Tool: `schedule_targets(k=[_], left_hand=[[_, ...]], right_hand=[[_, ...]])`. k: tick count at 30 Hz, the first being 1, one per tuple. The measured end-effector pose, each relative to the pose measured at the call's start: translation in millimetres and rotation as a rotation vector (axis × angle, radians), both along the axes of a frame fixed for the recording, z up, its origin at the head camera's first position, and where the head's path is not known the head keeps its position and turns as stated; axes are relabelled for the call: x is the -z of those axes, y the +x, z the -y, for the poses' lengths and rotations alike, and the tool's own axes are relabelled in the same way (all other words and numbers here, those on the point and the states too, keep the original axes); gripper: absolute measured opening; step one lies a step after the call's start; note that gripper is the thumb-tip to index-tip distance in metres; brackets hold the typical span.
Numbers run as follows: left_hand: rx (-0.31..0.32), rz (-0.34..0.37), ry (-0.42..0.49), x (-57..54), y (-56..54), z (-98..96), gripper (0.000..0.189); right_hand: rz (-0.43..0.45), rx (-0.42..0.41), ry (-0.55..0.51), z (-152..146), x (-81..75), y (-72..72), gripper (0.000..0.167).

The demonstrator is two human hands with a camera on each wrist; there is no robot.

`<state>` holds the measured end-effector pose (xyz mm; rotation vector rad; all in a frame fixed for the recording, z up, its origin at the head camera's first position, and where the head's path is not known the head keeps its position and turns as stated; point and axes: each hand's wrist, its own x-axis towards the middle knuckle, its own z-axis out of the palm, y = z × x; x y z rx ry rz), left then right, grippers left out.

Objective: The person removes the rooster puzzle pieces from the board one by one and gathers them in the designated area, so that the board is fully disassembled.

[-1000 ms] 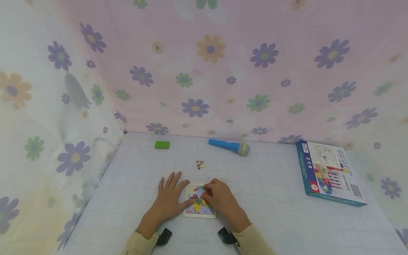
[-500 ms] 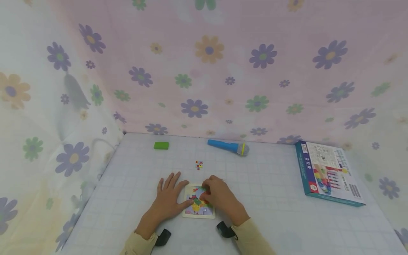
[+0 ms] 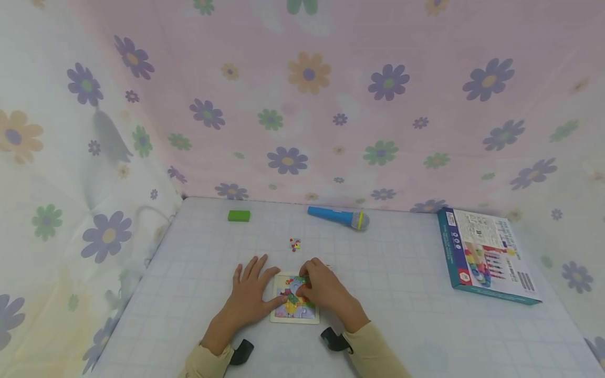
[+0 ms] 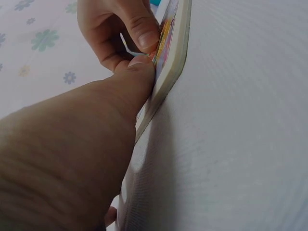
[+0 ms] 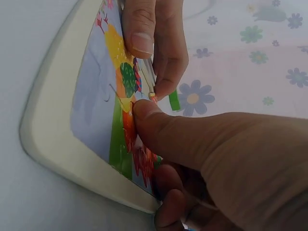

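Note:
A small jigsaw puzzle in a cream frame (image 3: 295,321) lies on the table, its picture showing yellow, green and red parts. My left hand (image 3: 250,294) rests at its left side with fingers spread, the thumb reaching over the frame onto the picture. At the upper right of the puzzle, my right hand (image 3: 326,286) pinches a puzzle piece (image 5: 148,77) between thumb and curled fingers. That piece stands tilted over the picture in the right wrist view, and the fingers hide much of it. Both thumbs nearly meet over the picture. A loose puzzle piece (image 3: 295,244) lies behind the frame.
Toward the back of the table are a green block (image 3: 239,216) and a blue toy microphone (image 3: 337,217). A flat printed box (image 3: 489,257) lies at the right. Flowered cloth (image 3: 283,105) hangs behind and at the sides.
My right hand shifts slightly left and away from me over the puzzle, its fingers still pinching. A light blue part of the picture shows more beside them. My left hand stays put.

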<state>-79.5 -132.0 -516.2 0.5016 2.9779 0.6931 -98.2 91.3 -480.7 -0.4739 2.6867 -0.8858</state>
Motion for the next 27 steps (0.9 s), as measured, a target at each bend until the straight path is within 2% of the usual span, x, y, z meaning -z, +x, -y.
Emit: schedule_targets(k=[8,16,21,27], left_hand=[[0.005,0.008,0.000,0.6,0.6,-1.1,0.067],[0.008,-0.030,0.002,-1.3,1.2,-0.6,0.065],[-0.004,0.001,-0.006,-0.5,0.5,-0.4,0.067],[-0.004,-0.014,-0.006,-0.7,1.0,0.0,0.066]], right_hand=[[-0.029,0.004,-0.032,-3.7,3.5,1.9,0.034],[-0.100,-0.055,-0.014,-5.8,4.6,0.2,0.032],[-0.085,-0.049,-0.003,-4.8,2.4,0.6,0.032],[-0.048,-0.015,-0.013,-3.4,2.1,1.8,0.032]])
